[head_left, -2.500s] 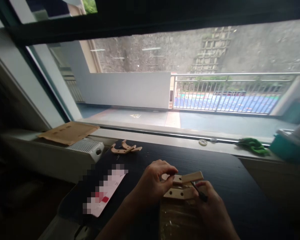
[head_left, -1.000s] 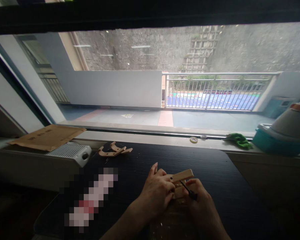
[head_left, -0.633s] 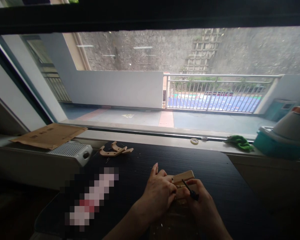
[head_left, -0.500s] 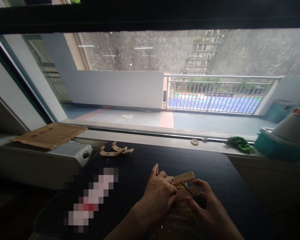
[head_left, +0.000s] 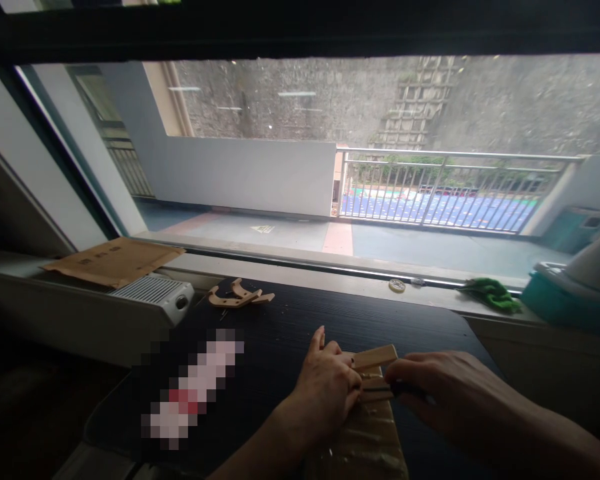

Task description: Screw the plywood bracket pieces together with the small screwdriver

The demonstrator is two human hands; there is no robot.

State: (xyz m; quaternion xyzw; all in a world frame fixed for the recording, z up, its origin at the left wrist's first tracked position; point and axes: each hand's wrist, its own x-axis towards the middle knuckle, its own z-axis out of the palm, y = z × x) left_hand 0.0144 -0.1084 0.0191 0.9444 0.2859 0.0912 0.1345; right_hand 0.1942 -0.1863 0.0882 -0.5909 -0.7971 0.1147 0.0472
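My left hand is closed over pale wooden pieces, pressing them down on a block wrapped in brown tape. The upper wooden piece sticks out to the right of my fingers. Below it lies a second wooden piece. My right hand grips a thin dark-shafted tool by its black handle. The shaft lies nearly level across the lower wooden piece, its tip by my left fingers. Whether it is a file or a screwdriver I cannot tell.
Curved wooden pieces lie at the back left of the black table, near a blurred-out patch. On the window ledge are a roll of tape, a green cloth and a teal container. A brown envelope lies left.
My right hand has turned and closed further round the handle. The tool's shaft has swung from slanting above the wood to nearly level. My left hand keeps its hold. The view has shifted slightly.
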